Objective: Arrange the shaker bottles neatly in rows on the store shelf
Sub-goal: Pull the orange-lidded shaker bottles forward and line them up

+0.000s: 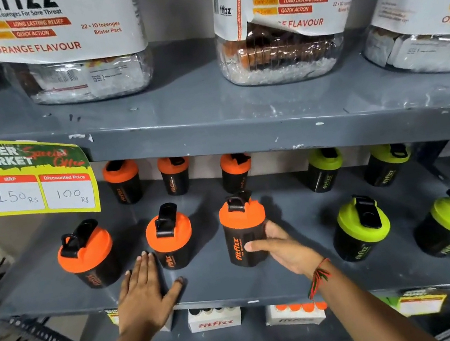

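Two hands work at the shelf (236, 281) front: the left hand (145, 295) lies flat and open beside the middle orange shaker (169, 239), holding nothing; the right hand (282, 247) wraps the third orange shaker (244, 232). A quick push could tip it. Visible: six orange-lidded shakers and four green-lidded, three orange (122, 181) behind.

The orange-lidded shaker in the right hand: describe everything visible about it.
The shaker bottle has a black body with orange vertical "fitfizz" lettering and an orange lid with a black flip cap and loop. It looks plastic. It stands upright on the grey shelf, third in the front orange row. The right hand wraps its right side, thumb across the front.
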Demonstrator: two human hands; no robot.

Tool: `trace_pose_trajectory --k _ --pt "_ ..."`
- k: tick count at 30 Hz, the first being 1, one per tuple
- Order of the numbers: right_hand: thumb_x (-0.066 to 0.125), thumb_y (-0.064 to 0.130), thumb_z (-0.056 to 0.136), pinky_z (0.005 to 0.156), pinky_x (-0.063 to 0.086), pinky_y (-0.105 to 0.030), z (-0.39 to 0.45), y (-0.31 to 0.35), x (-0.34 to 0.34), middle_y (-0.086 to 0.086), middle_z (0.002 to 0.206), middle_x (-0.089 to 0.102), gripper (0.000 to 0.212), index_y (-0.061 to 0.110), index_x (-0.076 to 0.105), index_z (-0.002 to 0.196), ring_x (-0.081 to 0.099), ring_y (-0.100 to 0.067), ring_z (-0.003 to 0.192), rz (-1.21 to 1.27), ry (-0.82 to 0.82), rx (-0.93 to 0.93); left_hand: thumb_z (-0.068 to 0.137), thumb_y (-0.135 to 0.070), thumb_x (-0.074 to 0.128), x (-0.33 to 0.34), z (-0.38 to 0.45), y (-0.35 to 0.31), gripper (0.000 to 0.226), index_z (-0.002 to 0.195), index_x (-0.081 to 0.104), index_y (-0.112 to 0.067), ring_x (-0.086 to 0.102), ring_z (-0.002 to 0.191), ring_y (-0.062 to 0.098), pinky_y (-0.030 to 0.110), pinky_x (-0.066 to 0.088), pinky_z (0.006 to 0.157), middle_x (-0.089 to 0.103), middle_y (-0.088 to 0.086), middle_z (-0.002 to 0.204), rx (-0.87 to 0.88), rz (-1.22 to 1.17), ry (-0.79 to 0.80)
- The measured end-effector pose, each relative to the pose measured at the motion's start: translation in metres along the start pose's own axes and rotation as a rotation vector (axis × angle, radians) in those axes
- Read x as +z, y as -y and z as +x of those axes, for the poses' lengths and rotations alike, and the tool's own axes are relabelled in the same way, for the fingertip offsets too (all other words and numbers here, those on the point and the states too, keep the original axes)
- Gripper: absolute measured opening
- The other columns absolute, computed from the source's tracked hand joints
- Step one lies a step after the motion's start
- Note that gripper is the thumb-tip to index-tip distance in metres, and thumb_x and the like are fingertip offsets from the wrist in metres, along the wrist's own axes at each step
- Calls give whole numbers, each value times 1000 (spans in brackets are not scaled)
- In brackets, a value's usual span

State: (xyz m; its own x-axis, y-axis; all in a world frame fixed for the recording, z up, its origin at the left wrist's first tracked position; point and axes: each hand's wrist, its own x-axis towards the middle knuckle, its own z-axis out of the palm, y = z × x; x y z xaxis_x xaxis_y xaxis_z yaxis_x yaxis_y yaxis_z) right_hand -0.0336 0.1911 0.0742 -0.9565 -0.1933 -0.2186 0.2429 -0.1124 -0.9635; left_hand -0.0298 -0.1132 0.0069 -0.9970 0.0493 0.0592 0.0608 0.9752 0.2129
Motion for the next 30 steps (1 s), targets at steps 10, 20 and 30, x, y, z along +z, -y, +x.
trace_pose_trajectory --k 10,20,30 --pt "62 -23 79 80 55 -18 10 -9 -21 14 101 76 61 27 61 114 69 2 95 -267 68 87 78 -80 12 3 0 2 102 150 9 -8 4 145 16 38 2 118 8 7 158 22 -14 -20" --pt "75 -5 71 97 52 -27 10 -15 -23 1 130 66 74 27 52 134 60 -14 121 -286 104 77 77 -82 8 2 -1 2 104 150 5 -8 1 145 16 38 0 118 4 7 158 25 -49 -10" --pt "87 -2 70 88 53 -11 -4 -36 -11 20 120 61 72 38 50 118 62 8 103 -356 -122 8 50 -75 76 -21 8 -8 115 144 28 -31 44 127 21 48 41 102 50 -2 138 -171 -739 -46"
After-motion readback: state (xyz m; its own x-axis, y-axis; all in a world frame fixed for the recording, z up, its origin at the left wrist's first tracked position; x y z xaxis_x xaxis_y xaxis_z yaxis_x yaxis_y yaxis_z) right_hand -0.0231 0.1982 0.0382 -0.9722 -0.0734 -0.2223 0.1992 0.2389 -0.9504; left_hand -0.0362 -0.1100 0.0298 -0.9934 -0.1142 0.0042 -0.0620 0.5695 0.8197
